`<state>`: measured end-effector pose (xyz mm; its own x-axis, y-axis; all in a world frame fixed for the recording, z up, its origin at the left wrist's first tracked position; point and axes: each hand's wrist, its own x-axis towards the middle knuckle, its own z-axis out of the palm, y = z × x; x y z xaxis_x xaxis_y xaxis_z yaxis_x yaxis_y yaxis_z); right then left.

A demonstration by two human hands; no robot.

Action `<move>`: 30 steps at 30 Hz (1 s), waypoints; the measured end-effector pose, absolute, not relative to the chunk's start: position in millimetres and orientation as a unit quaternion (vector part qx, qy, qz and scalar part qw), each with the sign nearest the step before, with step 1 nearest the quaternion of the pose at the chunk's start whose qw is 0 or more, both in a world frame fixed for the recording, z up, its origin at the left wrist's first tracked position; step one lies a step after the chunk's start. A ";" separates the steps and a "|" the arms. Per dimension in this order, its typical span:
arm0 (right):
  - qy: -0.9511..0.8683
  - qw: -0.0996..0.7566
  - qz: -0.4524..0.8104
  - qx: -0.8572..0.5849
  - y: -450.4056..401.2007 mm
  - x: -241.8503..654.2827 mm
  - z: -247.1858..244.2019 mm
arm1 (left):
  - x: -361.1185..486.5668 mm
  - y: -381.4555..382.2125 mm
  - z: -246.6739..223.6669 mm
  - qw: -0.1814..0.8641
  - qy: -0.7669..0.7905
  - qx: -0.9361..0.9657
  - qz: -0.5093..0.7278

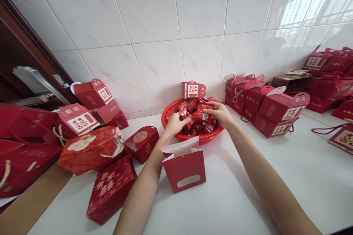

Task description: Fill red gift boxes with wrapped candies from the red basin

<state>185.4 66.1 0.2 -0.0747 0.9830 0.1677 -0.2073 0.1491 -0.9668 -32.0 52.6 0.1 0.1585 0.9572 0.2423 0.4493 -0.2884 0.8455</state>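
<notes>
Both of my hands are inside a red plastic basket [208, 139] heaped with small, shiny red-wrapped sweets. My left hand [175, 123], at the basket's left side, is closed around a small red-wrapped sweet [184, 113]. Between the thumb and fingers of my right hand [222, 114] is a red candy packet [202, 113] with a white barcode patch. Just in front of the basket, between my forearms, stands an upright red paper gift box [186, 170] with its top open and a pale oval on the near face.
Red gift boxes [82, 123] and a dark red box [111, 189] crowd the left. More stacked boxes [281, 110] stand at the right. A small box [193, 90] sits behind the basket by the tiled wall [154, 62]. A metal door handle [38, 80] is far left.
</notes>
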 end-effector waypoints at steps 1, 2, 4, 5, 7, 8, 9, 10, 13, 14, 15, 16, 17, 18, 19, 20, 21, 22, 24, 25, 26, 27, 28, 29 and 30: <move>-0.504 0.564 0.530 -0.382 65.6 185.6 0.8 | -32.5 52.8 -0.8 0.331 0.495 0.686 0.419; -0.503 0.566 0.531 -0.382 65.2 185.8 1.3 | -33.0 53.0 -1.6 0.348 0.484 0.678 0.430; -0.501 0.570 0.528 -0.380 64.7 186.1 1.8 | -33.9 53.0 -2.8 0.385 0.466 0.661 0.445; -0.501 0.572 0.527 -0.379 64.5 186.1 2.0 | -34.4 52.9 -3.3 0.406 0.459 0.650 0.450; -0.498 0.577 0.527 -0.376 64.2 185.8 2.1 | -35.3 52.6 -4.2 0.446 0.443 0.626 0.462; -0.494 0.580 0.530 -0.372 64.0 185.6 2.1 | -35.6 52.3 -4.6 0.460 0.435 0.615 0.470; -0.489 0.582 0.535 -0.368 63.9 185.4 2.1 | -35.7 52.0 -4.8 0.470 0.426 0.608 0.477; -0.482 0.585 0.541 -0.364 63.8 185.2 2.2 | -35.8 51.5 -4.9 0.474 0.419 0.604 0.484; -0.463 0.597 0.550 -0.358 64.1 184.9 2.8 | -35.6 49.2 -4.0 0.481 0.406 0.601 0.493; -0.455 0.603 0.551 -0.356 64.2 184.6 3.1 | -35.5 48.2 -3.4 0.481 0.404 0.599 0.497; -0.445 0.609 0.554 -0.352 64.1 184.2 3.6 | -35.3 47.3 -2.6 0.480 0.401 0.598 0.502; -0.437 0.613 0.559 -0.348 64.0 183.4 4.1 | -35.2 46.4 -1.9 0.476 0.398 0.597 0.508; -0.429 0.613 0.568 -0.344 63.5 182.3 4.6 | -35.1 45.7 -1.2 0.470 0.393 0.598 0.517; -0.422 0.608 0.581 -0.339 62.8 180.7 5.2 | -34.9 45.2 -0.6 0.465 0.385 0.598 0.527; -0.417 0.599 0.595 -0.336 61.7 178.8 5.8 | -34.7 45.0 -0.2 0.461 0.376 0.596 0.539; -0.413 0.588 0.610 -0.333 60.5 176.6 6.3 | -34.4 45.0 -0.1 0.461 0.367 0.591 0.550; -0.409 0.577 0.626 -0.331 59.0 174.2 6.7 | -34.0 45.1 -0.2 0.464 0.361 0.585 0.559; -0.405 0.565 0.640 -0.327 57.5 171.9 7.0 | -33.7 45.3 -0.5 0.468 0.356 0.578 0.566; -0.407 0.540 0.664 -0.319 54.8 168.0 7.2 | -33.1 45.6 -1.2 0.474 0.351 0.572 0.570; -0.413 0.525 0.675 -0.312 53.8 166.7 7.1 | -32.9 45.6 -1.4 0.474 0.348 0.575 0.569; -0.421 0.511 0.686 -0.304 53.3 165.8 6.7 | -32.8 45.4 -1.5 0.472 0.345 0.578 0.569; -0.426 0.499 0.694 -0.295 53.2 165.3 6.2 | -32.9 45.1 -1.4 0.469 0.342 0.583 0.568; -0.429 0.494 0.700 -0.287 53.5 165.2 5.5 | -33.1 44.8 -1.2 0.469 0.339 0.587 0.567; -0.428 0.494 0.703 -0.281 54.3 165.3 4.7 | -33.4 44.6 -0.8 0.472 0.336 0.589 0.563; -0.423 0.499 0.703 -0.279 55.3 165.5 3.8 | -34.0 44.5 -0.3 0.478 0.338 0.589 0.557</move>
<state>165.5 55.3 3.8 -0.3462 0.9377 0.0295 -0.4654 -0.1443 -0.8732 -34.0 44.5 -0.3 0.1505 0.9312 0.3320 -0.1341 -0.3135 0.9401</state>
